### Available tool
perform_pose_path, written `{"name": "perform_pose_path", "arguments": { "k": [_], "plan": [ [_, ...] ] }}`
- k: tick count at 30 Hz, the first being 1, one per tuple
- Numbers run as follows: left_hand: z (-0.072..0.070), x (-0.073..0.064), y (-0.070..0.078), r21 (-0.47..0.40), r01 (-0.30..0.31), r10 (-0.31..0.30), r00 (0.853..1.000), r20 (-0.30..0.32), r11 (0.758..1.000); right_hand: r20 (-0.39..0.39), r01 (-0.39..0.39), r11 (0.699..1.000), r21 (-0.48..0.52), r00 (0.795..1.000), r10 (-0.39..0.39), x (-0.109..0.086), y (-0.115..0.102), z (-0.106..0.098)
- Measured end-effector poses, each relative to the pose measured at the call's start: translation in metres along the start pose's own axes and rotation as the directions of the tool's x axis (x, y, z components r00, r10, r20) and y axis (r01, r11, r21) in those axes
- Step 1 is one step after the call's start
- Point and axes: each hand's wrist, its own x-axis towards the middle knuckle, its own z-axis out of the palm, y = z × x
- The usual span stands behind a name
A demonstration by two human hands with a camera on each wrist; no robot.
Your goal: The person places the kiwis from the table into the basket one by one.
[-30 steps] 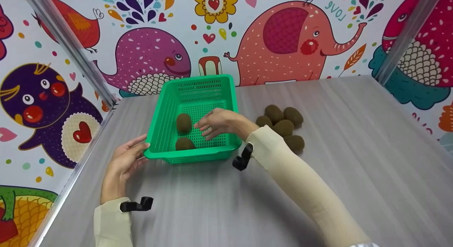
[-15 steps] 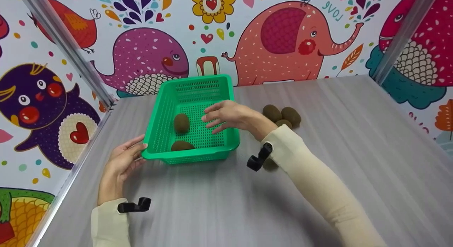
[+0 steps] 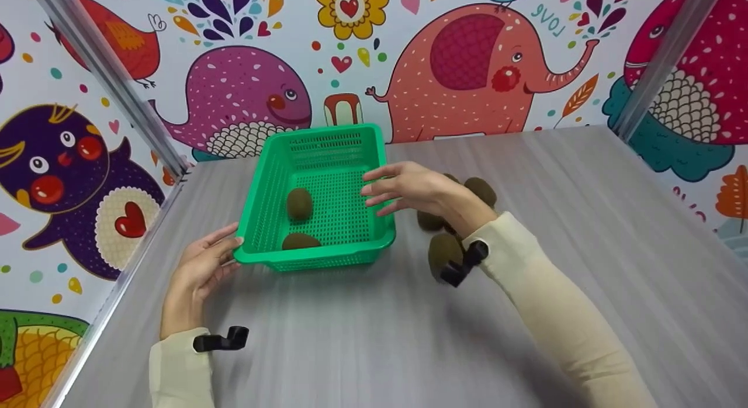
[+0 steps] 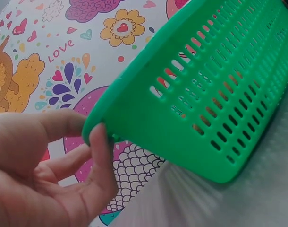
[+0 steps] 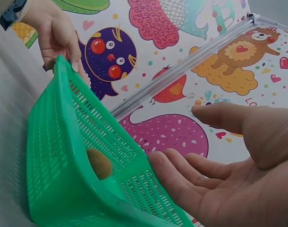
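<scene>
My left hand [image 3: 201, 268] pinches the near left corner of a green plastic basket [image 3: 318, 257], thumb and fingers at its rim in the left wrist view. Inside the basket lie two brown kiwis, one kiwi [image 3: 300, 204] near the left wall and another kiwi [image 3: 301, 241] partly hidden behind the front rim. Over the right rim hovers my right hand [image 3: 416, 189], fingers spread and holding nothing; the right wrist view shows its bare palm [image 5: 229, 198]. Beneath and behind that hand several loose kiwis [image 3: 480, 192] sit on the table, partly covered by hand and wrist.
One loose kiwi [image 3: 444, 253] rests nearer the front, right of the basket, overlapped by the black wrist mount [image 3: 464, 265]. The grey table [image 3: 327, 343] meets walls printed with cartoon animals [image 3: 467, 75] at the back and left. A metal post [image 3: 111, 75] stands at the left corner.
My right hand has drawn back to the right, from over the basket's inside to its right rim. The front kiwi in the basket has tipped slightly. My left hand keeps its grip.
</scene>
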Motion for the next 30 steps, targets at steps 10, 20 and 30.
{"name": "perform_pose_path", "arguments": {
  "k": [10, 20, 30],
  "plan": [
    [0.001, 0.001, -0.001, -0.004, -0.002, 0.003, 1.0, 0.01, 1.0, -0.037, 0.033, 0.997, 0.063, 0.999, -0.031, -0.025, 0.016, -0.027],
    [0.0, 0.001, -0.001, -0.024, 0.004, -0.004, 1.0, 0.016, 1.0, -0.104, 0.06, 0.993, 0.104, 0.993, -0.049, -0.044, 0.042, -0.054],
    [0.001, 0.0, -0.001, -0.016, -0.014, 0.014, 1.0, 0.02, 1.0, -0.15, 0.133, 0.986, 0.097, 0.982, -0.118, -0.063, 0.058, -0.08]
  ]
}}
